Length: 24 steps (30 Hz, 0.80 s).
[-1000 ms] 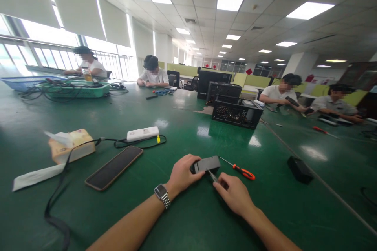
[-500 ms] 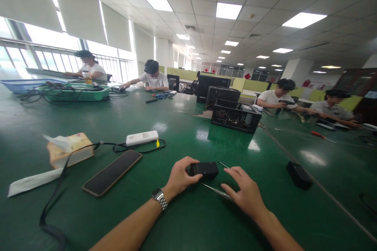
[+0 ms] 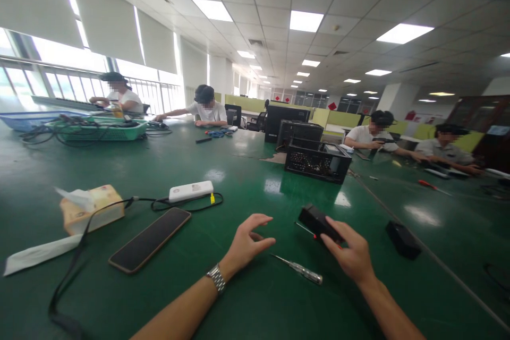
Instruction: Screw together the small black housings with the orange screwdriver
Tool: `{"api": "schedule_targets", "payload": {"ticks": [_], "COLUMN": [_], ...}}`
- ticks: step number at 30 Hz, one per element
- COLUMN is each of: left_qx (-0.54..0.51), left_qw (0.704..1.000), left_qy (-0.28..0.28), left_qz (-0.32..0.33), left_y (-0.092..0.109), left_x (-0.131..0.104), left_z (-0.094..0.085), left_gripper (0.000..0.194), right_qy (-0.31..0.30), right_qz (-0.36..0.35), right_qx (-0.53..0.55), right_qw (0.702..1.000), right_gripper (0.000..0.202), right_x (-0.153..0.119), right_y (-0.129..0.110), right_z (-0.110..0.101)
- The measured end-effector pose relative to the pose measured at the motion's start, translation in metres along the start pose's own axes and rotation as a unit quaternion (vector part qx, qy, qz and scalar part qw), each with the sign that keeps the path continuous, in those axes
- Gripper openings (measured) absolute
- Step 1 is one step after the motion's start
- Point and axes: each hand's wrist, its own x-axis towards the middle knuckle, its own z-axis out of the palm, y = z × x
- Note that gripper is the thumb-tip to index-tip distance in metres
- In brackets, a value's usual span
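Observation:
A black rectangular box (image 3: 316, 219) is gripped at its right end by my right hand (image 3: 353, 249), tilted above the green tabletop. Partly behind that hand and the box lies a screwdriver with a thin shaft and a red-orange handle (image 3: 315, 236). My left hand (image 3: 250, 241) is empty, thumb and fingers spread apart, to the left of the box. Between my hands, nearer to me, a screwdriver with a clear handle (image 3: 305, 272) lies on the table, its tip pointing at my left hand.
Left are a phone (image 3: 150, 239), a white power strip (image 3: 191, 190), a tissue pack (image 3: 93, 210) and a black cable (image 3: 75, 255). A second black box (image 3: 403, 239) sits at right. Farther back stand an opened computer case (image 3: 317, 162) and a green basket (image 3: 103, 130). Several people sit around the table.
The black box has passed from my left hand to my right and moved rightward. My left hand has let go. The clear-handled screwdriver is now uncovered.

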Motion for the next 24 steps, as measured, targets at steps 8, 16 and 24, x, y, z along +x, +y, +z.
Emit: {"api": "schedule_targets", "payload": {"ticks": [8, 16, 24], "left_qx": [0.128, 0.147, 0.163], "left_qw": [0.989, 0.987, 0.985], "left_qy": [0.067, 0.057, 0.047], "left_qz": [0.008, 0.009, 0.010], "left_y": [-0.003, -0.002, -0.005], "left_x": [0.000, 0.000, 0.001], "left_z": [-0.008, -0.008, -0.008], "left_gripper": [0.024, 0.021, 0.019], "right_qy": [-0.031, -0.084, -0.061], "right_qz": [0.387, 0.406, 0.426], "right_qx": [-0.287, -0.277, -0.137], "right_qw": [0.876, 0.867, 0.892], "right_gripper": [0.057, 0.073, 0.045], "right_x": [-0.006, -0.002, -0.006], "right_y": [0.090, 0.085, 0.095], "right_z": [-0.036, -0.035, -0.039]}}
